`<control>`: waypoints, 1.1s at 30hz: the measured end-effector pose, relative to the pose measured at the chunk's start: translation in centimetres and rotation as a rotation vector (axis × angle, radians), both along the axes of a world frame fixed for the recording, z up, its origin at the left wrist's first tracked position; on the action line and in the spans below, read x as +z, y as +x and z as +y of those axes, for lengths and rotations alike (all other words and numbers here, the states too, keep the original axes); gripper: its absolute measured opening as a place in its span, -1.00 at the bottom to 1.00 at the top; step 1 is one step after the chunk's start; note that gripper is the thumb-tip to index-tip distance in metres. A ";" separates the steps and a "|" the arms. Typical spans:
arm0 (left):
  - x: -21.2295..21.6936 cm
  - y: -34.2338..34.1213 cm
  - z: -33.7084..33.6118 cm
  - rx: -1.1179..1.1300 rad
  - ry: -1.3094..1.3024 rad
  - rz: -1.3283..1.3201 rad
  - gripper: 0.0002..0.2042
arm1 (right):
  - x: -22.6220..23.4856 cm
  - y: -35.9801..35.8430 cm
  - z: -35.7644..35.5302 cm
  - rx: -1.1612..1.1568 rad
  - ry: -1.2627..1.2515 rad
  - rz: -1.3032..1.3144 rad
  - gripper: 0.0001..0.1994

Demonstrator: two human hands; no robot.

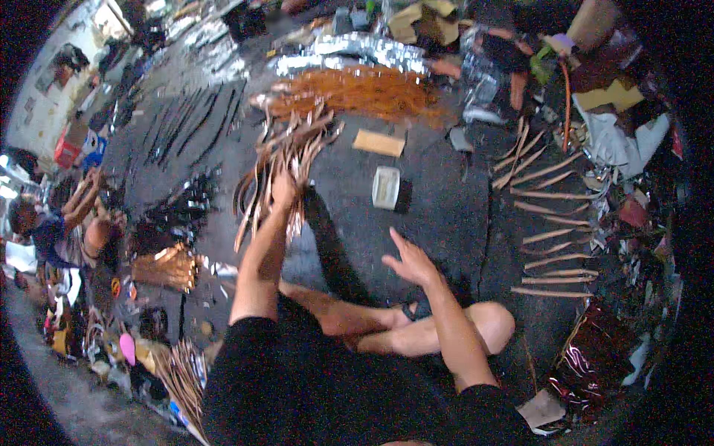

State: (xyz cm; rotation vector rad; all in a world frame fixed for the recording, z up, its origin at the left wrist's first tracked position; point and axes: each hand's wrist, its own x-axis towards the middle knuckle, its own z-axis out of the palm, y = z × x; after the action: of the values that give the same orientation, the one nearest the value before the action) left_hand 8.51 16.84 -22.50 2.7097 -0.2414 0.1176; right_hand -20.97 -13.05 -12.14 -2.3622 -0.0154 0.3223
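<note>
While the bundle of tan strips (279, 160) is held raised over the dark floor (446, 215) in the closed grip of the left hand (283, 187), it is best kept firmly bunched, the right hand (411, 260) being spread empty, so that strips are drawn singly without tangling.

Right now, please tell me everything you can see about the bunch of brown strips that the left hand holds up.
The bunch of brown strips is a thick handful of long, thin, tan strips that look like leather. The left hand grips it near the middle and holds it raised above the dark floor. Above the hand the ends fan out; below it, the strips droop in curved loops. The right hand is open and apart from it.
</note>
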 end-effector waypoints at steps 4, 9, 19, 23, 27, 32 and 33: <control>1.8 -0.3 -6.2 0.178 -0.146 0.089 -0.53 | -0.2 -1.1 -2.1 -0.101 -0.072 0.092 -0.27; 7.0 0.5 -1.3 0.185 -0.343 0.129 -0.73 | -0.8 -0.9 -1.3 -0.107 -0.054 -0.050 -0.30; -0.5 -1.5 0.0 -0.048 -0.116 0.062 -0.66 | -2.7 -1.4 0.6 -0.028 -0.107 -0.076 -0.35; 3.1 -2.7 -2.8 -0.037 -0.171 0.083 -0.57 | -4.4 -2.9 -1.4 -0.048 -0.132 -0.120 -0.36; 8.2 -0.1 2.4 0.205 -0.278 -0.021 -0.56 | -3.1 -1.4 0.3 -0.044 -0.084 -0.101 -0.37; 13.5 -0.3 3.6 -0.209 0.073 -0.134 -0.73 | -2.9 -2.1 -0.7 -0.087 -0.103 -0.086 -0.38; 15.7 -1.0 3.1 -0.183 0.086 -0.140 -0.74 | -3.1 -2.2 -0.9 -0.088 -0.104 -0.097 -0.38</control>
State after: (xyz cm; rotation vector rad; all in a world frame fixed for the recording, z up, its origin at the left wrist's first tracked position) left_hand 7.46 19.94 -6.78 2.7512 -0.5459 0.2493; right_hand -23.17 -13.90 -15.26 -2.4715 0.0603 0.1697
